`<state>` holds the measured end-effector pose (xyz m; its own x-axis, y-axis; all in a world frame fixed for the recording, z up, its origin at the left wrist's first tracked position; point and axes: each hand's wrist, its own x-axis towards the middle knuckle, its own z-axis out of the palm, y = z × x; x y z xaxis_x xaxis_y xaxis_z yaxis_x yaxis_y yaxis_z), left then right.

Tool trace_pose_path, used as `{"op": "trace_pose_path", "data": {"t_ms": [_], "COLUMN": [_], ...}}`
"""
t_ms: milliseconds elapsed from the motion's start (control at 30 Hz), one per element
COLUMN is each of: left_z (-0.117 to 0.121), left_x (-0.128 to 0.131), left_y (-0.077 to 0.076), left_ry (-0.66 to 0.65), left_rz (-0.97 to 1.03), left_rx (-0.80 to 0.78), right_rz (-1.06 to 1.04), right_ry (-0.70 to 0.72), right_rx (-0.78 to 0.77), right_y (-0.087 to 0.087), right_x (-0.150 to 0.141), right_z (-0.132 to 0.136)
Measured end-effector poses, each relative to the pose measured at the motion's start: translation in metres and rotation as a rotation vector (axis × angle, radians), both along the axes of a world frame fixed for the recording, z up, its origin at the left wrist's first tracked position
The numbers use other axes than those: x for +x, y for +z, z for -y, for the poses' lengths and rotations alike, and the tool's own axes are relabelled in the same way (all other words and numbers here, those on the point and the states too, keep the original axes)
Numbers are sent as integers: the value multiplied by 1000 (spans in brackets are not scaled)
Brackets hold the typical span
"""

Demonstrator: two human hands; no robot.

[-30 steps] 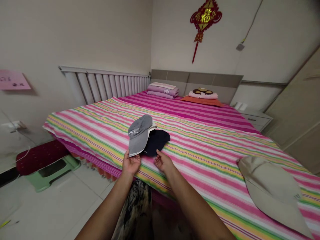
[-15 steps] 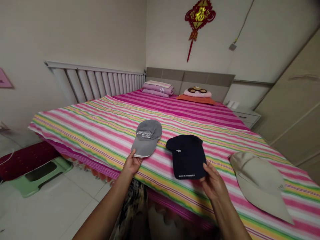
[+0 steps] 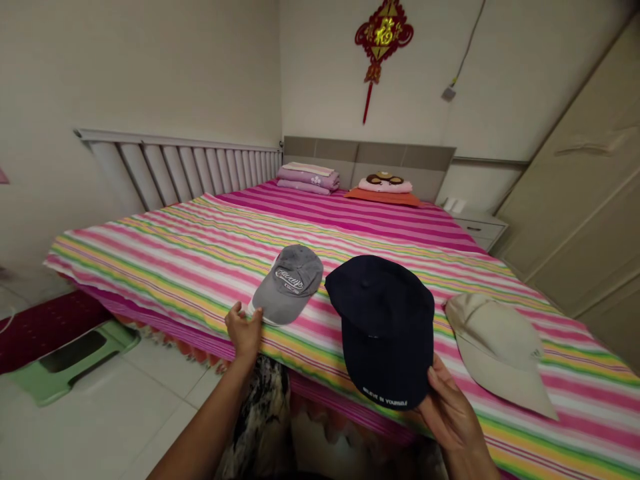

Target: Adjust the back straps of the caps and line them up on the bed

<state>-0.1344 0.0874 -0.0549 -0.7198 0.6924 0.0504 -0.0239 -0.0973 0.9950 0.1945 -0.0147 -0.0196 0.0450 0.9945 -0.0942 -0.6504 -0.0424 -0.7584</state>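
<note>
A grey baseball cap with white lettering rests on the striped bedspread, its brim pointing toward my left hand. That hand is at the brim's edge, thumb and fingers apart, not closed around it; I cannot tell whether the thumb still touches. My right hand grips a navy baseball cap by the side of its brim and holds it raised over the bed's near edge. White words run along the navy brim. To the right, a beige baseball cap lies on the bedspread.
Folded purple bedding and an orange cushion are by the headboard. A white railing lines the left side. A green plastic stool stands on the floor at left. At far right are a nightstand and wardrobe.
My left hand has loosened from the grey cap's brim and drawn slightly left. The navy cap has come nearer and tilted in my right hand. The view has shifted slightly.
</note>
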Motion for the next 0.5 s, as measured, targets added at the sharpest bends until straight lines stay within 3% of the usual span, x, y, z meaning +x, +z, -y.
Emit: {"op": "trace_pose_path", "data": {"t_ms": [67,100,167,233,333,500], "left_z": [10,14,19,21,21,28], "left_x": [21,33,57,76,90,97], "left_y": [10,16,28,37,44,49], "left_ry": [-98,-289,-828,-1122,-1229,-1309], "left_rz": [-99,-50,305,697,1009,1051], "left_rx": [101,125,77,21,-43,-141], "right_rz": [1,-5,-24,-25,-17,-26], "right_ry": [32,48,99,192,290,133], "right_rx": [6,5,-6,-29,-46,-44], "right_y": [-6,-9,-16,-21,-24,-16], "right_x": [-5,-9,-19,-27,-30,-20], "right_z": [5,8,14,21,28,20]}}
